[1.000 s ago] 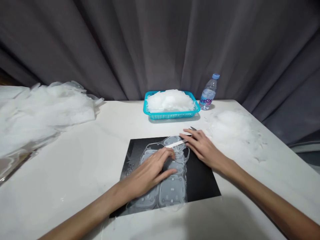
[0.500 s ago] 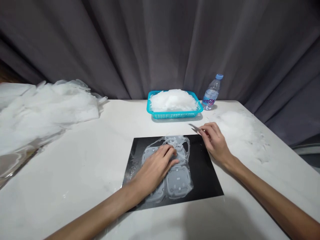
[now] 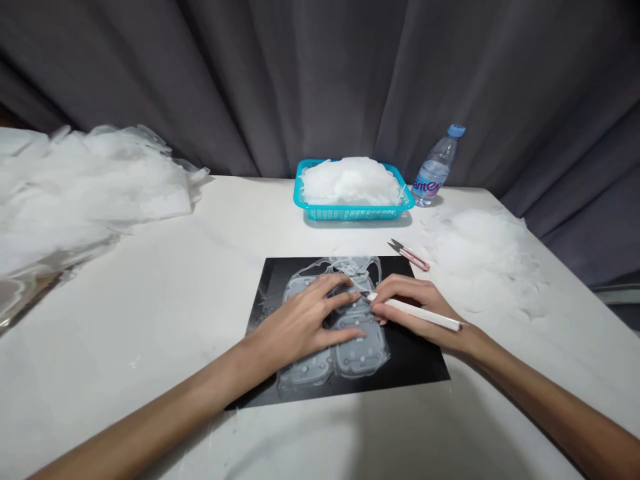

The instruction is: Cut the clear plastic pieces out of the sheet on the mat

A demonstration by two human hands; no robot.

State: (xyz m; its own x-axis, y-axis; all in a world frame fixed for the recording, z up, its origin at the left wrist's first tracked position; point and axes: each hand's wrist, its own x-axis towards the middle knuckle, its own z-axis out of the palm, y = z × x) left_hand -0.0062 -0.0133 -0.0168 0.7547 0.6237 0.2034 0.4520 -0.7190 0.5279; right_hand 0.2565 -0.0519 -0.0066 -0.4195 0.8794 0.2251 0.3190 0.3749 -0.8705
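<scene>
- Pressing down with spread, flattened fingers (image 3: 334,288) of the left hand (image 3: 300,323) on the clear moulded plastic sheet (image 3: 345,347), palm low, forearm stretching back toward the lower left.
- Pinching the white pen-like tool (image 3: 415,312) between closed fingertips of the right hand (image 3: 415,308), tip meeting the sheet just beside the left fingers, wrist resting low, forearm running off to the lower right.
- Lying flat on the black mat (image 3: 415,363) at the middle of the white table (image 3: 150,320).
- Sitting beyond the mat: pink snips (image 3: 410,254), turquoise basket (image 3: 353,212) heaped with white pieces, water bottle (image 3: 437,170).
</scene>
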